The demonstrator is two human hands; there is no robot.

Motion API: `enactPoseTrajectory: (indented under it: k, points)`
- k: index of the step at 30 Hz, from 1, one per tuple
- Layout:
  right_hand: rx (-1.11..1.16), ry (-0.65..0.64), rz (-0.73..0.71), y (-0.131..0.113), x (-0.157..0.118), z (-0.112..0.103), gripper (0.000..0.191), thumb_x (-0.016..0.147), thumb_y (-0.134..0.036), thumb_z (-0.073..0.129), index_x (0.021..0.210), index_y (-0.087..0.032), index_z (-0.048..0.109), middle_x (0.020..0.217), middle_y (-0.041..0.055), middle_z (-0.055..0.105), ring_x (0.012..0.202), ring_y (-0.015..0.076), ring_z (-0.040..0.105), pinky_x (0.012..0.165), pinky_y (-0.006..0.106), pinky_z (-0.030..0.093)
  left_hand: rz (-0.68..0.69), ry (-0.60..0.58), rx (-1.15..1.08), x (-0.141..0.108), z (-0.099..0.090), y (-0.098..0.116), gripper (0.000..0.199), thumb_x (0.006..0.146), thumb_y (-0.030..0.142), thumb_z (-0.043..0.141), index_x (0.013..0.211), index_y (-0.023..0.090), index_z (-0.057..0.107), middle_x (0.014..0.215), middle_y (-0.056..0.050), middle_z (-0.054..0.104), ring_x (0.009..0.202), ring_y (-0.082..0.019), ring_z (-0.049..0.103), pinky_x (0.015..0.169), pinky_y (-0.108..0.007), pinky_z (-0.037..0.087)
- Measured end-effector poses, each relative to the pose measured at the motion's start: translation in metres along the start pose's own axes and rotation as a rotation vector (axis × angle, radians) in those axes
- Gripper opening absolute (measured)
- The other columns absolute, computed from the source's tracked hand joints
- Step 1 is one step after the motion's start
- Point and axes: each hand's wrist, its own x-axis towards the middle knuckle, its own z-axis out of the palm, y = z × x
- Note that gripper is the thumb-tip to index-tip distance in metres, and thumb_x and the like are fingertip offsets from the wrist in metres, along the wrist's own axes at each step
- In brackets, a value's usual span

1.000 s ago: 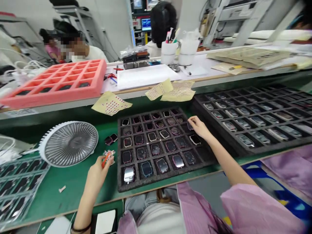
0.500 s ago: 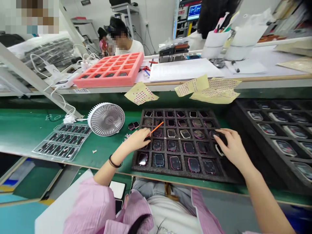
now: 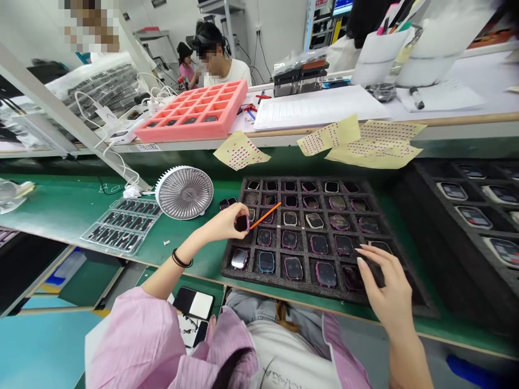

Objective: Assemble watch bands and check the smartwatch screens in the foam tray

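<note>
The left hand [image 3: 221, 224] is closed, pinching an orange stick [image 3: 265, 215] and what seems a dark watch case [image 3: 242, 223], half hidden. At 3 o'clock, the open right hand [image 3: 385, 281] hangs over a black foam tray [image 3: 229, 273]. A slipped grip could drop the case, scratching the cases [image 3: 294, 267] below.

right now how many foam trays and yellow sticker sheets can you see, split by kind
pink foam tray: 1
black foam trays: 2
yellow sticker sheets: 3
total: 6
</note>
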Motion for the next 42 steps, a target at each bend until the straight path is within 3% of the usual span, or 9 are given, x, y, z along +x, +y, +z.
enactPoseTrajectory:
  k: [3, 10, 15, 20, 27, 32, 36, 38, 42]
  points:
    - [0.016, -0.001, 0.015, 0.001, 0.0, -0.001, 0.019, 0.091, -0.03, 0.051, 0.105, -0.022, 0.062, 0.109, 0.0102, 0.062, 0.104, 0.0256, 0.06, 0.094, 0.046, 0.046, 0.091, -0.023, -0.036, 0.01, 0.007, 0.015, 0.036, 0.072, 0.023, 0.065, 0.104, 0.017, 0.05, 0.105, -0.007, 0.058, 0.092, -0.019, 0.058, 0.077, -0.028, 0.049]
    - [0.054, -0.006, 0.033, 0.002, -0.002, -0.004, 0.016, 0.092, -0.027, 0.05, 0.101, -0.021, 0.062, 0.104, 0.0102, 0.064, 0.102, 0.0246, 0.061, 0.091, 0.045, 0.048, 0.166, -0.322, 0.255, 0.033, 0.044, 0.018, 0.04, 0.071, 0.011, 0.068, 0.109, 0.015, 0.057, 0.105, -0.011, 0.064, 0.096, -0.025, 0.063, 0.082, -0.032, 0.048]
    - [0.117, -0.018, 0.075, 0.002, -0.005, -0.007, 0.016, 0.092, -0.027, 0.049, 0.101, -0.021, 0.062, 0.105, 0.0108, 0.065, 0.103, 0.0252, 0.061, 0.088, 0.046, 0.049, 0.199, -0.265, 0.197, 0.034, 0.038, 0.012, 0.036, 0.069, 0.014, 0.071, 0.104, 0.016, 0.062, 0.103, -0.009, 0.065, 0.094, -0.024, 0.063, 0.083, -0.031, 0.047]
    - [0.23, -0.017, 0.125, 0.007, -0.007, -0.008, 0.014, 0.091, -0.026, 0.052, 0.098, -0.022, 0.062, 0.103, 0.0107, 0.065, 0.104, 0.0259, 0.061, 0.083, 0.044, 0.051, 0.263, -0.152, 0.109, 0.048, 0.031, 0.038, 0.038, 0.074, 0.017, 0.067, 0.111, 0.021, 0.063, 0.112, -0.008, 0.06, 0.106, -0.022, 0.058, 0.094, -0.031, 0.044]
    - [0.344, -0.058, 0.164, 0.011, -0.011, -0.009, 0.014, 0.091, -0.022, 0.052, 0.1, -0.023, 0.063, 0.106, 0.0092, 0.064, 0.102, 0.0247, 0.06, 0.085, 0.046, 0.052, 0.315, -0.407, 0.263, 0.072, 0.065, 0.062, 0.045, 0.069, 0.006, 0.069, 0.113, 0.013, 0.064, 0.109, -0.013, 0.065, 0.107, -0.027, 0.058, 0.093, -0.034, 0.045]
    - [0.436, -0.079, 0.181, 0.012, -0.012, -0.01, 0.016, 0.091, -0.021, 0.051, 0.101, -0.024, 0.064, 0.105, 0.0086, 0.064, 0.103, 0.0247, 0.059, 0.083, 0.045, 0.054, 0.246, -0.344, 0.191, 0.069, 0.061, 0.062, 0.042, 0.067, 0.008, 0.071, 0.108, 0.014, 0.066, 0.11, -0.01, 0.069, 0.105, -0.025, 0.06, 0.095, -0.033, 0.045]
    - [0.487, -0.092, 0.204, 0.013, -0.011, -0.014, 0.016, 0.092, -0.022, 0.051, 0.1, -0.024, 0.064, 0.105, 0.0085, 0.064, 0.102, 0.0244, 0.059, 0.082, 0.043, 0.054, 0.23, -0.255, 0.154, 0.077, 0.053, 0.083, 0.04, 0.067, 0.008, 0.07, 0.107, 0.016, 0.066, 0.108, -0.007, 0.07, 0.102, -0.023, 0.063, 0.095, -0.032, 0.045]
    - [0.5, -0.089, 0.224, 0.011, -0.01, -0.017, 0.016, 0.092, -0.022, 0.051, 0.099, -0.024, 0.064, 0.105, 0.0084, 0.064, 0.101, 0.024, 0.06, 0.081, 0.042, 0.054, 0.253, -0.236, 0.165, 0.088, 0.058, 0.098, 0.04, 0.068, 0.01, 0.07, 0.107, 0.016, 0.067, 0.108, -0.007, 0.07, 0.102, -0.023, 0.063, 0.095, -0.032, 0.045]
    - [0.493, -0.091, 0.218, 0.007, -0.008, -0.022, 0.016, 0.092, -0.021, 0.05, 0.098, -0.024, 0.065, 0.102, 0.0076, 0.065, 0.1, 0.0225, 0.06, 0.083, 0.04, 0.053, 0.218, -0.361, 0.282, 0.106, 0.084, 0.124, 0.039, 0.067, 0.01, 0.07, 0.105, 0.015, 0.068, 0.103, -0.009, 0.071, 0.097, -0.025, 0.065, 0.085, -0.03, 0.049]
